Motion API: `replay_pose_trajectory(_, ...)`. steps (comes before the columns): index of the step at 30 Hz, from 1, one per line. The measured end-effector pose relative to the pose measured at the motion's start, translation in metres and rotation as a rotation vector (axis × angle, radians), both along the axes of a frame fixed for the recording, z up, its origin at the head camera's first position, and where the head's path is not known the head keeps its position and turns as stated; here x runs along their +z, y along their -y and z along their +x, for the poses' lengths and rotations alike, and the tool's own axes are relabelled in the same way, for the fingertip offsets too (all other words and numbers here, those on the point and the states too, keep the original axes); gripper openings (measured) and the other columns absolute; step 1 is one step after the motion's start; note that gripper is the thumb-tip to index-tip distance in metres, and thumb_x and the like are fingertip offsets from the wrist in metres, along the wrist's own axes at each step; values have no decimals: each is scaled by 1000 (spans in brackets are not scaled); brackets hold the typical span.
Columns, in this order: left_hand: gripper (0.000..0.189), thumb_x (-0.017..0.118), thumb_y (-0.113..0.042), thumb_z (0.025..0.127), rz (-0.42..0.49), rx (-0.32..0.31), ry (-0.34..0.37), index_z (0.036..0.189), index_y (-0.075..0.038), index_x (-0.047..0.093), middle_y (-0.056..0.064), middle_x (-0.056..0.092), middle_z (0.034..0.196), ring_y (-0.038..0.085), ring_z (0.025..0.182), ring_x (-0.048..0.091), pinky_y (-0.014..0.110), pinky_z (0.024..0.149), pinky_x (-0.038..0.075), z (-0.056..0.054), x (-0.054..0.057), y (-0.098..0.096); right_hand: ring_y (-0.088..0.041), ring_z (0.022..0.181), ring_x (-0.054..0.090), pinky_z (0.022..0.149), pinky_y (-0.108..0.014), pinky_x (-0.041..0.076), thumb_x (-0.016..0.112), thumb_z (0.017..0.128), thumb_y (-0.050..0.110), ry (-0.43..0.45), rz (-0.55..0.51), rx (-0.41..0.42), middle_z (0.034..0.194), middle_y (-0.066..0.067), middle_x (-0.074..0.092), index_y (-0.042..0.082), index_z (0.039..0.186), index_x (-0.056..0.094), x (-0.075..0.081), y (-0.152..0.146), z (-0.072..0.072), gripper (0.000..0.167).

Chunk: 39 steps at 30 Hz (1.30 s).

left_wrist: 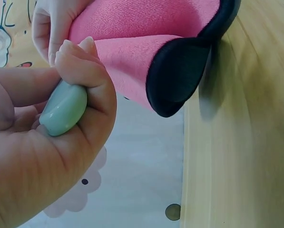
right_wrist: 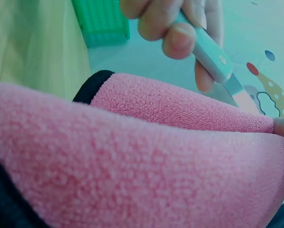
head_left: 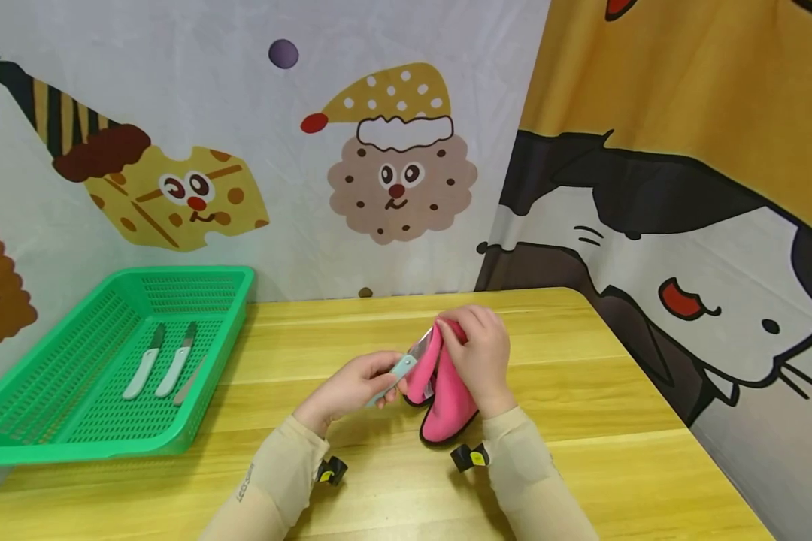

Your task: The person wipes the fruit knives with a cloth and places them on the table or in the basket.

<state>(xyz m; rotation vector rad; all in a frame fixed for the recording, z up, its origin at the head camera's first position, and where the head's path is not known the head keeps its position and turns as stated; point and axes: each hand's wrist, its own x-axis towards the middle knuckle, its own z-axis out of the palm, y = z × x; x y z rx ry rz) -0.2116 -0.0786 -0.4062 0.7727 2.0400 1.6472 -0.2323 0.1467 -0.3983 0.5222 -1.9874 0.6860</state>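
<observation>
My left hand (head_left: 360, 385) grips a small knife by its pale green handle (head_left: 402, 367); the rounded handle end (left_wrist: 64, 110) sticks out of the curled fingers in the left wrist view. The metal blade (right_wrist: 240, 94) points up and away, lying close against a pink fleecy cloth (head_left: 450, 409) with black edging. Its tip is hidden at the cloth. My right hand (head_left: 482, 352) pinches the top of this cloth, which hangs folded in two flaps down to the table. In the right wrist view the pink cloth fills most of the lower part.
A green plastic basket (head_left: 241, 330) stands on the left of the wooden table (head_left: 325, 330). Inside lie two white-handled knives (head_left: 174, 370) and a slim item (head_left: 188, 386) by the basket's right wall. A cartoon-printed curtain (head_left: 392, 270) hangs behind the table.
</observation>
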Motion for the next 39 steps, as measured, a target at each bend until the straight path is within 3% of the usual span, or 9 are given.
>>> replay_pose_trajectory(6,29,42,-4,105,-19,-17,-18,129,-1,58,8,63,91,17,70,53,35,61,49,1,0,-1,-28,81,61,78,-43,47,81,83,10,-1,-37,-14,87,-8,69,7,91,75,4,-7,-1,10)
replay_pose_trajectory(10,28,41,-5,106,-27,-13,-21,129,0,57,12,63,94,20,71,54,35,61,49,1,0,-2,-29,84,62,79,-42,48,79,84,10,4,-69,-18,87,-8,70,6,91,75,6,-12,-2,9)
replay_pose_trajectory(17,33,43,-8,106,-19,56,-22,136,2,52,19,63,101,41,82,56,36,66,51,1,-1,0,-29,84,61,76,-40,46,79,85,10,-4,-134,-26,86,-9,70,5,91,75,9,-20,-2,9)
replay_pose_trajectory(24,32,43,-8,106,4,115,-20,136,-2,53,16,63,101,25,79,56,39,68,52,0,3,6,-29,85,61,80,-40,45,78,86,10,-9,-153,-4,87,-10,70,5,91,76,13,-21,1,8)
replay_pose_trajectory(29,34,42,-9,106,30,139,2,138,0,50,17,62,104,32,82,56,37,69,51,-2,4,7,-28,82,61,78,-42,45,80,82,5,-42,-164,35,85,-8,70,6,90,76,15,-17,2,9)
replay_pose_trajectory(35,34,40,-8,107,87,106,46,137,3,49,25,60,108,28,81,56,29,67,49,-2,6,6,-26,82,62,78,-42,45,82,79,4,-38,-107,122,85,-5,70,7,88,76,12,-2,4,12)
replay_pose_trajectory(39,31,39,-7,107,138,79,73,132,5,51,21,60,103,22,78,55,26,65,49,-2,6,5,-24,82,61,77,-40,46,83,79,8,-22,-29,165,85,-3,69,8,89,75,8,11,7,13)
